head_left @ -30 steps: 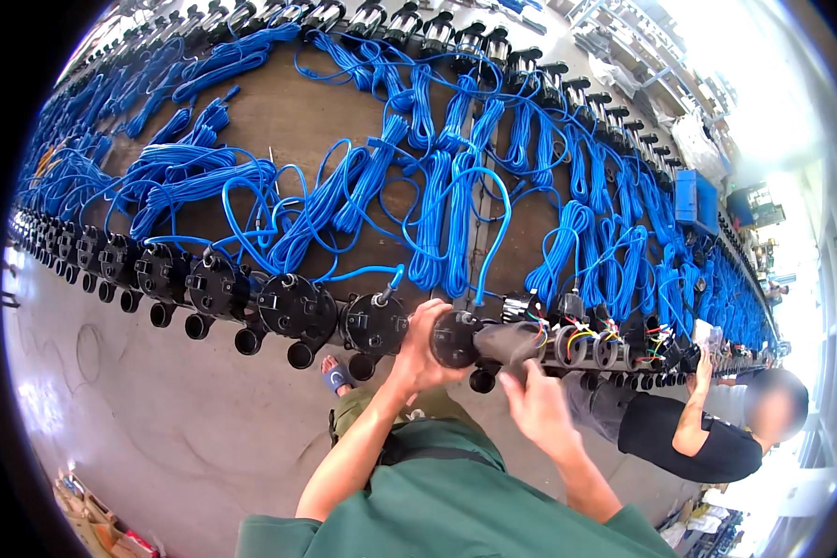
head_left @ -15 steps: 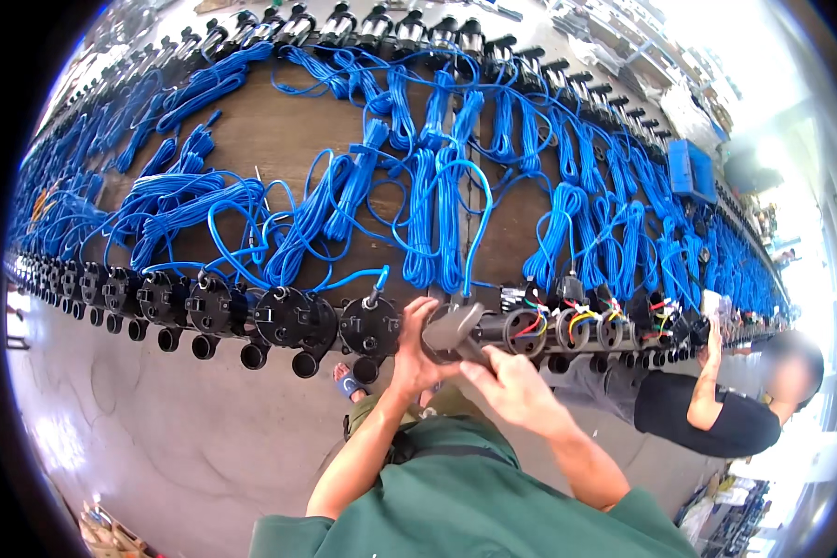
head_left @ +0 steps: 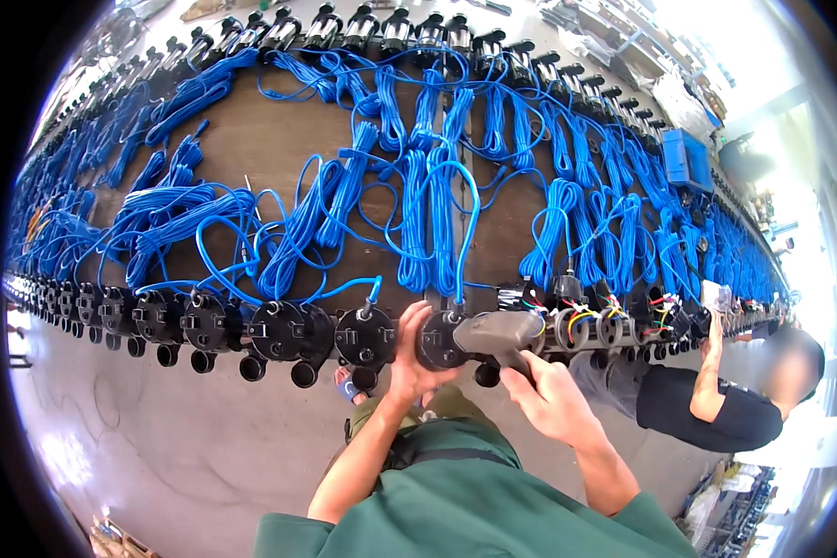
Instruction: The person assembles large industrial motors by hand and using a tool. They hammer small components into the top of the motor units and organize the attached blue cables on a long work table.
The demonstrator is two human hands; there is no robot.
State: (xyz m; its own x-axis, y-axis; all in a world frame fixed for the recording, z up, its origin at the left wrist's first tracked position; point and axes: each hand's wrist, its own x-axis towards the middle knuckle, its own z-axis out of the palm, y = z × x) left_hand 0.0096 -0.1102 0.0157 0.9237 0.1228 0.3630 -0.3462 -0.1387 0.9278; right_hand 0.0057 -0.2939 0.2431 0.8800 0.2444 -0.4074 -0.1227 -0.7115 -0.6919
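My left hand (head_left: 411, 363) is wrapped round the left side of a round black pump housing (head_left: 440, 340) on the near edge of the bench. A blue cable rises from the top of that housing. In my right hand (head_left: 556, 402) is the handle of a mallet with a thick grey-brown head (head_left: 498, 333). The mallet head is just right of the held housing, partly over its right edge; whether they touch I cannot tell. Left of my left hand stands a similar capped housing (head_left: 365, 337) with its own blue cable.
Bundled blue cables (head_left: 425, 219) lie across the brown bench top (head_left: 251, 116). More black housings line the near and far edges. Open housings with coloured wires (head_left: 572, 327) stand to the right. A co-worker in black (head_left: 665, 405) works there, near a blue bin (head_left: 686, 160).
The mallet has moved right, from over the held housing to beside it, uncovering the cap. My right hand has shifted right and slightly down. My left hand stays on the housing.
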